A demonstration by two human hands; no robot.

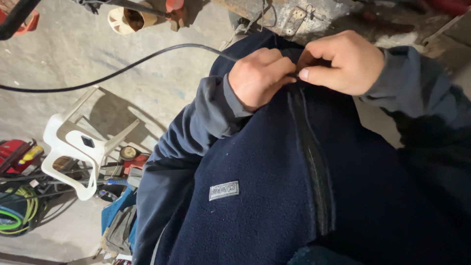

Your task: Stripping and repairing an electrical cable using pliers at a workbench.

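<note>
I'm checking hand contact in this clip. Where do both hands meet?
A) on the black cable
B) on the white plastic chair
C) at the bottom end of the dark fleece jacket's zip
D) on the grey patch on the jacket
C: the left hand and right hand pinch together at the zip end of the fleece jacket, far from the chair.

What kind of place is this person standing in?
Probably a workshop or storage shed. The bare concrete floor carries a tipped white plastic chair, coiled green hose and red equipment, with a black cable strung across.
</note>
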